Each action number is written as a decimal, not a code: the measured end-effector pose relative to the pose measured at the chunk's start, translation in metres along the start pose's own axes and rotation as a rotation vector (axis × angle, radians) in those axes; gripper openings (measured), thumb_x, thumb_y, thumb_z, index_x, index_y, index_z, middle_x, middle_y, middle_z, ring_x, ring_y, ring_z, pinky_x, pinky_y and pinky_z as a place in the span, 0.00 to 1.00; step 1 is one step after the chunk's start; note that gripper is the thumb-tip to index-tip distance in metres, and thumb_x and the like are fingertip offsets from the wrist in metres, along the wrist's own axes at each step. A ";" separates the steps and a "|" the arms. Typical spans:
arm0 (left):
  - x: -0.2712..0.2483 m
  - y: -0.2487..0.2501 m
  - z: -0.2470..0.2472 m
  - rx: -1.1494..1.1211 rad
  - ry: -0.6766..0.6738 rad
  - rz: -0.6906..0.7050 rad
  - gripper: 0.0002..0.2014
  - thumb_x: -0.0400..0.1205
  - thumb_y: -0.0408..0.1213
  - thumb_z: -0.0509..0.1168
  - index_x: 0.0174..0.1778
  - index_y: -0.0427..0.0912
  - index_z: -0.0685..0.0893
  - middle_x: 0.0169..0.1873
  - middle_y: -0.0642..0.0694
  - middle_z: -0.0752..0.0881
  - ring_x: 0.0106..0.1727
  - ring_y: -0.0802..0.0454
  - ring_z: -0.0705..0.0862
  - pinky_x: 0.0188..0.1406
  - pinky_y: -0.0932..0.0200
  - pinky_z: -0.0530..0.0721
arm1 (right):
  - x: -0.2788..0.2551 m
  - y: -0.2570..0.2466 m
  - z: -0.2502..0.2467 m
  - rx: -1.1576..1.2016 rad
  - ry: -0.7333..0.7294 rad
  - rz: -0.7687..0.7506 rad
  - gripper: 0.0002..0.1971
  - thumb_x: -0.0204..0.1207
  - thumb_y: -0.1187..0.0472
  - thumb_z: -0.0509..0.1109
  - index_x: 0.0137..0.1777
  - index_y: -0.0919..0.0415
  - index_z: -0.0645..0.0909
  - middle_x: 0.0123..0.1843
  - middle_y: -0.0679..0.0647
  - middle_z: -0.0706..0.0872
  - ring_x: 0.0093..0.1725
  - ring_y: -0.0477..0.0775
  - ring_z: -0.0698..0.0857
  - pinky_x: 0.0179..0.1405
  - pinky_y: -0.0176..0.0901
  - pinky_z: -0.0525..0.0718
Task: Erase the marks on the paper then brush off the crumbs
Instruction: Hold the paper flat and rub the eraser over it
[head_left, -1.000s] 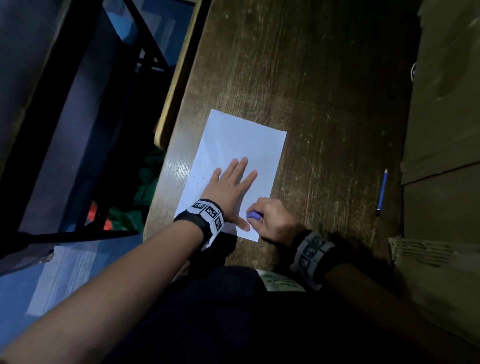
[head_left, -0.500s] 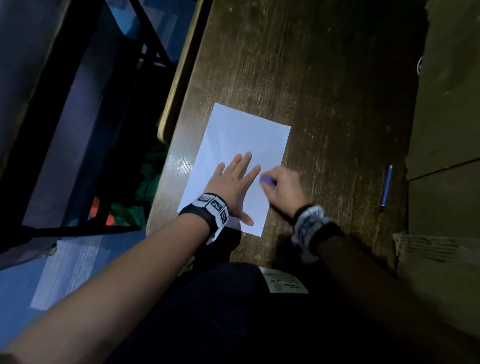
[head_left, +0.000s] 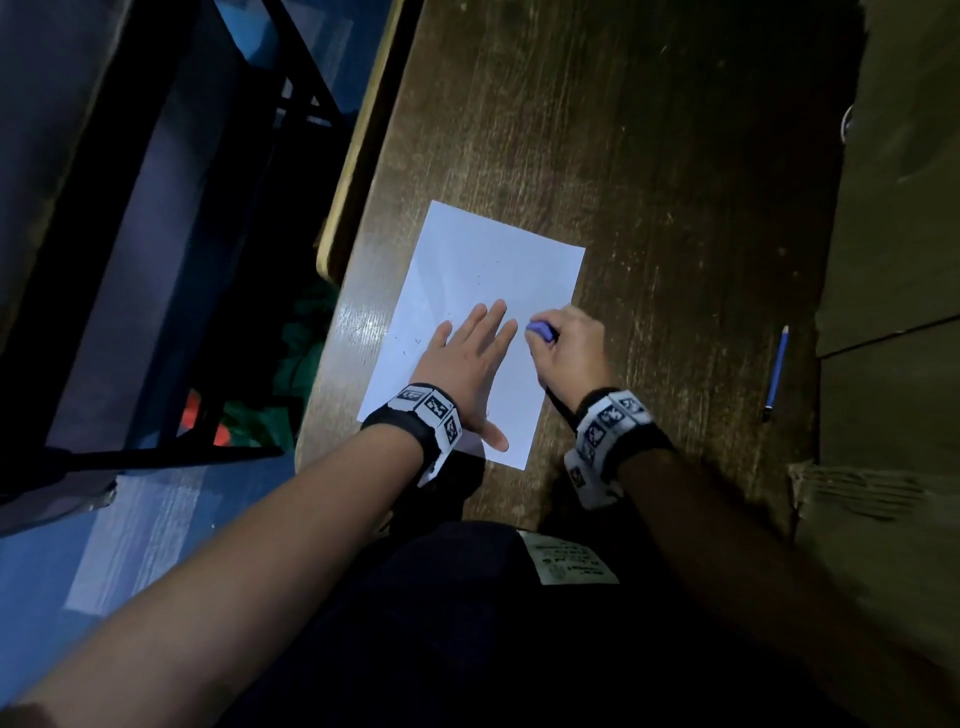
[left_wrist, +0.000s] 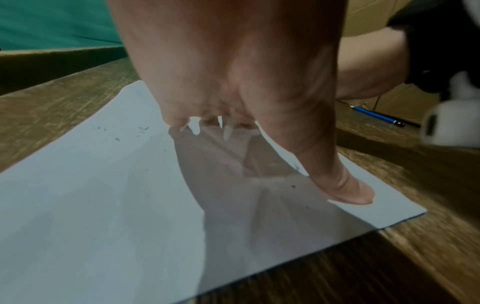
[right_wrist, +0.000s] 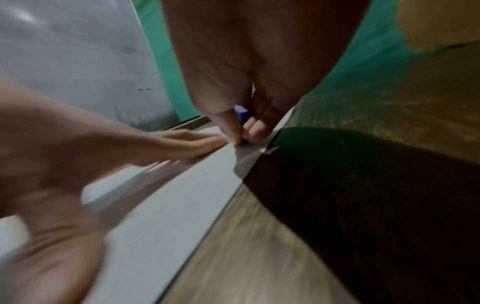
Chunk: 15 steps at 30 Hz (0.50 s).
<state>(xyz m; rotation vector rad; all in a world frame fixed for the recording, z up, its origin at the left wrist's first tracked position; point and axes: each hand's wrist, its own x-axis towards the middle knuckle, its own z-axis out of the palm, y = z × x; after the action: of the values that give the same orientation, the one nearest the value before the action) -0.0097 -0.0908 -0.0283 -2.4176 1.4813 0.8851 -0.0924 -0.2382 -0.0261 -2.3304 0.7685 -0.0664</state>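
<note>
A white sheet of paper (head_left: 483, 270) lies on the dark wooden desk (head_left: 649, 182). My left hand (head_left: 470, 358) lies flat on the sheet's lower half with straight fingers, pressing it down. My right hand (head_left: 563, 348) pinches a small purple-blue eraser (head_left: 540, 330) and holds its tip against the paper near the right edge, just beside the left fingertips. The right wrist view shows the eraser (right_wrist: 241, 113) between thumb and fingers, touching the paper (right_wrist: 182, 195). Small dark crumbs (left_wrist: 141, 129) are scattered over the sheet (left_wrist: 91, 195) left of my left hand (left_wrist: 233, 72).
A blue pencil (head_left: 776, 371) lies on the desk to the right of the paper, close to cardboard boxes (head_left: 904, 208) along the right side. The desk's left edge (head_left: 353, 171) drops off to a dark chair frame and blue floor.
My right hand has carried the eraser from the sheet's near right corner up along the right side to beside the left fingertips. The left hand has stayed flat on the paper.
</note>
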 end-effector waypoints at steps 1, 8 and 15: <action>0.000 0.000 0.000 -0.001 0.003 -0.004 0.79 0.57 0.79 0.76 0.90 0.44 0.33 0.88 0.44 0.28 0.89 0.43 0.33 0.88 0.36 0.45 | -0.013 -0.001 0.006 -0.008 -0.040 0.000 0.05 0.79 0.63 0.70 0.47 0.61 0.88 0.44 0.57 0.84 0.41 0.55 0.83 0.45 0.45 0.84; 0.004 -0.003 0.002 -0.011 0.008 0.000 0.80 0.57 0.80 0.74 0.89 0.43 0.32 0.87 0.44 0.27 0.89 0.44 0.32 0.88 0.37 0.44 | -0.023 -0.008 0.000 -0.055 -0.275 -0.128 0.09 0.77 0.62 0.69 0.35 0.58 0.80 0.38 0.54 0.81 0.38 0.55 0.80 0.43 0.49 0.83; 0.001 -0.002 0.001 -0.048 0.020 -0.006 0.79 0.59 0.77 0.76 0.89 0.41 0.32 0.88 0.45 0.28 0.89 0.46 0.32 0.87 0.40 0.41 | -0.047 -0.010 0.016 -0.012 -0.229 -0.104 0.05 0.77 0.65 0.69 0.42 0.62 0.85 0.41 0.57 0.82 0.39 0.56 0.81 0.42 0.43 0.79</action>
<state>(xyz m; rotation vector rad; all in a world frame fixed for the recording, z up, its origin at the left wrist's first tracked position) -0.0079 -0.0900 -0.0298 -2.4702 1.4758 0.9077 -0.1219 -0.1975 -0.0250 -2.3375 0.5350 0.1581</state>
